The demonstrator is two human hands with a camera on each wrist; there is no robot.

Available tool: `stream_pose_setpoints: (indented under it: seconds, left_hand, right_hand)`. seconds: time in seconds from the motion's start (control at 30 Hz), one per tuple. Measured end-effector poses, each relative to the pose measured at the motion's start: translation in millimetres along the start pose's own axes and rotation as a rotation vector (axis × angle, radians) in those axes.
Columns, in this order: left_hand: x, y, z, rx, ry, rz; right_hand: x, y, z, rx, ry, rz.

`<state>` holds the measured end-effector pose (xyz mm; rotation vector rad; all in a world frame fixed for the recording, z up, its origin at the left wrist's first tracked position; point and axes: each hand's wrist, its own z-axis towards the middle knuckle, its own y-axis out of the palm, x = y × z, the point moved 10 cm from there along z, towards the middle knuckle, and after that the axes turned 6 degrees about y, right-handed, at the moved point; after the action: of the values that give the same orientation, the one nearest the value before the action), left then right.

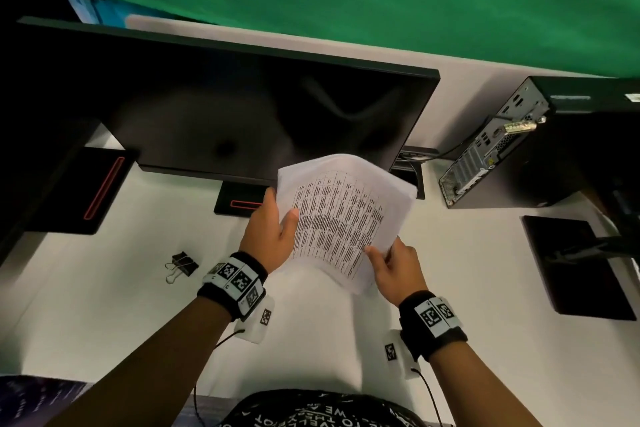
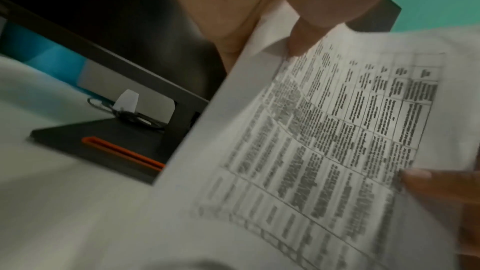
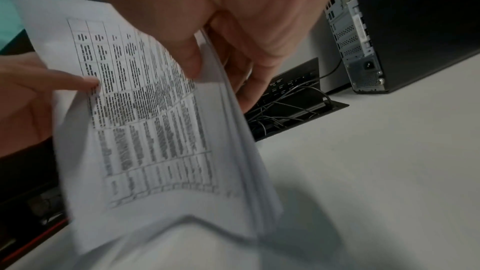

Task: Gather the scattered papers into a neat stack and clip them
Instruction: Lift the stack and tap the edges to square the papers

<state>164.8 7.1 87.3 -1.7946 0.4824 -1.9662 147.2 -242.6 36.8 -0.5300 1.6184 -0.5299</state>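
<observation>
Starting at the far left of my head view, I see a black stand base point(image 1: 83, 189) with a red slot on the white desk point(image 1: 104, 305), and nearer to me the black binder clip point(image 1: 183, 264) lying alone on the desk, well apart from either hand. Next comes my left hand point(image 1: 268, 236), thumb pressed on the printed face of the papers point(image 1: 343, 218) and fingers curled behind their left edge, so it pinches the sheets. The papers are held up off the desk in front of the dark monitor point(image 1: 242, 114), tilted, the top sheet showing a printed table; in the right wrist view the lower edges fan apart and are not yet squared. My right hand point(image 1: 394, 270) pinches the lower right corner, thumb on the front, fingers behind. Beyond it an open cable hatch point(image 3: 293, 102) sits in the desk, and at the far right a black computer tower point(image 1: 519, 149) stands with its rear ports facing me.
</observation>
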Motion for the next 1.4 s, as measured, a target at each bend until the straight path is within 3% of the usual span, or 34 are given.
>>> stream_pose_setpoints:
  seconds: [0.17, 0.3, 0.47, 0.63, 0.77, 0.87, 1.1, 1.27, 1.4]
  left_hand:
    - [-16.4, 20.0, -26.3, 0.032, -0.124, -0.140]
    - [-46.7, 39.9, -40.4, -0.016, -0.236, -0.180]
    - [-69.2, 41.7, -32.7, -0.056, -0.328, -0.142]
    - [-66.0, 32.1, -23.9, -0.060, -0.269, -0.092]
    - [-69.8, 40.1, -34.4, -0.101, -0.259, -0.046]
    - [-69.1, 40.9, -33.3, -0.105, -0.253, -0.053]
    - [-59.3, 29.2, -29.1, -0.056, -0.218, -0.055]
    - [-52.2, 30.4, -31.1, -0.092, -0.191, -0.056]
    - [-18.2, 4.1, -24.6, -0.005, -0.046, -0.205]
  right_hand:
    - [7.3, 14.7, -9.2, -0.001, 0.006, 0.109]
    - [36.4, 32.2, -11.9, -0.084, 0.182, 0.204]
    - [64.2, 50.3, -11.8, -0.270, 0.294, -0.012]
    - [59.6, 41.9, -5.5, -0.179, 0.220, -0.161]
    - [78.8, 48.7, -15.7, -0.197, 0.344, -0.167]
    - [67.5, 48.6, -12.3, -0.209, 0.289, -0.152]
    - [1.8, -16.6, -15.5, 0.097, 0.142, 0.354]
    - [-13.6, -22.9, -15.9, 0.131, 0.090, 0.487]
    - [-10.1, -23.2, -10.3, 0.097, 0.086, 0.449]
